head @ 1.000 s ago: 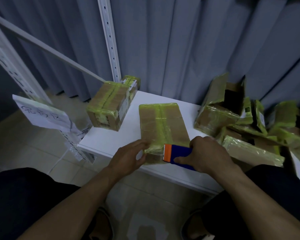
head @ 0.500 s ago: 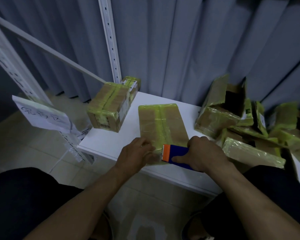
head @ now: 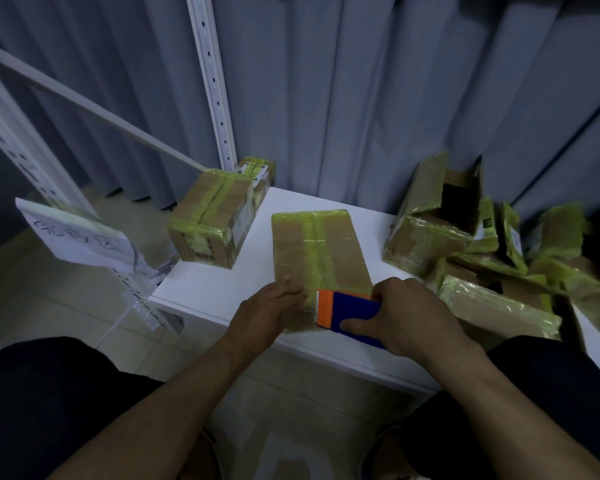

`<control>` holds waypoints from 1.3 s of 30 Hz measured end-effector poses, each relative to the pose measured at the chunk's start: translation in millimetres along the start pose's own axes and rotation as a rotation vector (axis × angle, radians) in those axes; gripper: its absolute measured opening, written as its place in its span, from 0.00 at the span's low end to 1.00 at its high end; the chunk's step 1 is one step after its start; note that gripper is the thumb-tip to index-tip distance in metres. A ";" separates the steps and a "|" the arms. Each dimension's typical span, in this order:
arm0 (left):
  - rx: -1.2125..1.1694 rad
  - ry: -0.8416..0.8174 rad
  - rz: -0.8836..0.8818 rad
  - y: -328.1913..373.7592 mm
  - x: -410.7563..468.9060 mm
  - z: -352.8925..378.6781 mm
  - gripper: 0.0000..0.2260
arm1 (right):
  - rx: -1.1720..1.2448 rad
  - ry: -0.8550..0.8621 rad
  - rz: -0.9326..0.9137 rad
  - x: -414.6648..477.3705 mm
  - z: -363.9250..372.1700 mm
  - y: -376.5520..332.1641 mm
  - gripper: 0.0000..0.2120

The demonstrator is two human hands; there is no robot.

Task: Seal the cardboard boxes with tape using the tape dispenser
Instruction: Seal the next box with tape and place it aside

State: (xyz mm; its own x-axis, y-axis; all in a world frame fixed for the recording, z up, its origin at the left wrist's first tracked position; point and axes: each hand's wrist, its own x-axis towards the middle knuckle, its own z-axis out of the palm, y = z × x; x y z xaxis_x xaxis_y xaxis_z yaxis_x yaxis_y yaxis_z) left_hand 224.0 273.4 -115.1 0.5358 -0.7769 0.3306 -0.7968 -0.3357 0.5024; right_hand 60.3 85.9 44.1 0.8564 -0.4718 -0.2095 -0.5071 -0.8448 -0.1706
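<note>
1. A white table point(head: 208, 289) was set before a grey curtain point(head: 361, 98), with a white shelf post point(head: 212, 81) standing at its far left corner.
2. A flat box point(head: 347, 258) was laid in the middle of the table, its near end close to the table's near edge. Its top was crossed by bands of yellow-green tape point(head: 312, 237).
3. The dispenser point(head: 350, 313), blue with an orange end, was grasped by the right hand point(head: 409, 317), thumb and fingers curled round its body. It was held against the near end of the box.
4. The left hand point(head: 267, 313) was laid with fingers fairly straight on the near left corner of the box, just left of the orange end. Nothing was grasped by it, and the box appeared to be pressed down.
5. A taped box point(head: 212, 226) was seen at the far left corner of the table, and a pile point(head: 430, 233) of opened boxes was heaped at the right.
6. The step in hand was judged to be the taping of the near end of the flat box. Whether a strip was drawn out from the dispenser could not be told.
7. The next move was judged to call for the strip to be severed at the orange end while the box was held firm by the left hand. The loose end would then have to be smoothed down, and an unsealed box fetched from the pile.
</note>
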 end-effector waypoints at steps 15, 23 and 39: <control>0.064 0.066 0.026 10.8 -2.5 -9.2 0.13 | -0.061 -0.018 0.050 32.4 11.0 3.3 0.31; 0.146 0.063 0.133 28.3 8.8 -9.0 0.19 | -0.020 -0.018 0.031 29.7 12.7 6.9 0.31; 0.111 0.075 -0.056 10.2 -5.2 -20.2 0.10 | 0.487 -0.053 -0.146 5.6 32.6 22.9 0.25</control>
State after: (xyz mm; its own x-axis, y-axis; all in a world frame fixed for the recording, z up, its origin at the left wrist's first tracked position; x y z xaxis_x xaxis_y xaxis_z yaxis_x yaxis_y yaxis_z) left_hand 218.8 284.8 -95.6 0.5963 -0.7150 0.3650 -0.7889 -0.4377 0.4313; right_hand 50.4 72.1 7.7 0.9219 -0.3339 -0.1964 -0.3798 -0.6790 -0.6283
